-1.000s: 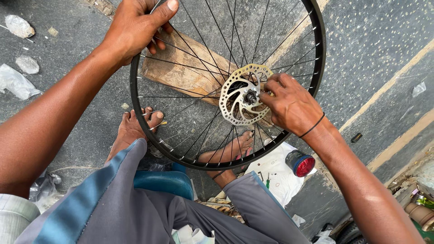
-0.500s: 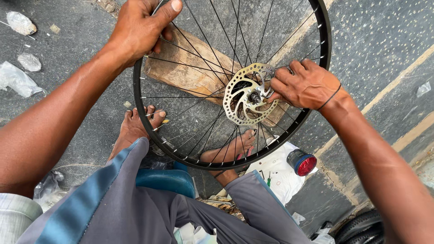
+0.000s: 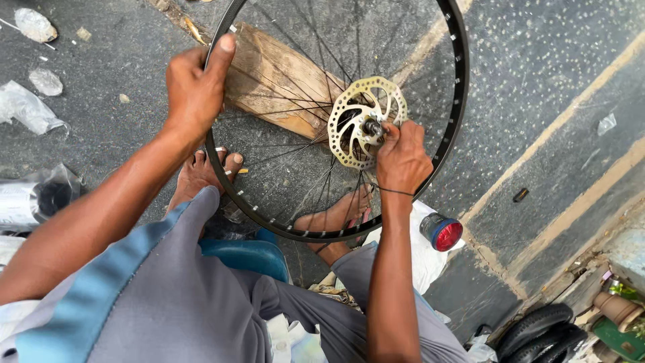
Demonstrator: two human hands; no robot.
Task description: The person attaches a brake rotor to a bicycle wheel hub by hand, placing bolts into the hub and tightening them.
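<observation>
Grey pavement [image 3: 101, 128], wood block [image 3: 275, 87] under spoked wheel [image 3: 459, 101]. Left hand [image 3: 195, 91] clamped on rim, right hand [image 3: 401, 158] pinching axle end [image 3: 371, 127] beside disc rotor [image 3: 349, 128]. No tyre fitted; hub work looks unfinished.

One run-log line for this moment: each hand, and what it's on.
left hand: grips wheel rim | right hand: fingers at hub axle beside disc rotor | wheel over wooden plank

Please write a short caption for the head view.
Left hand grips the wheel rim while right hand works at the hub.
</observation>
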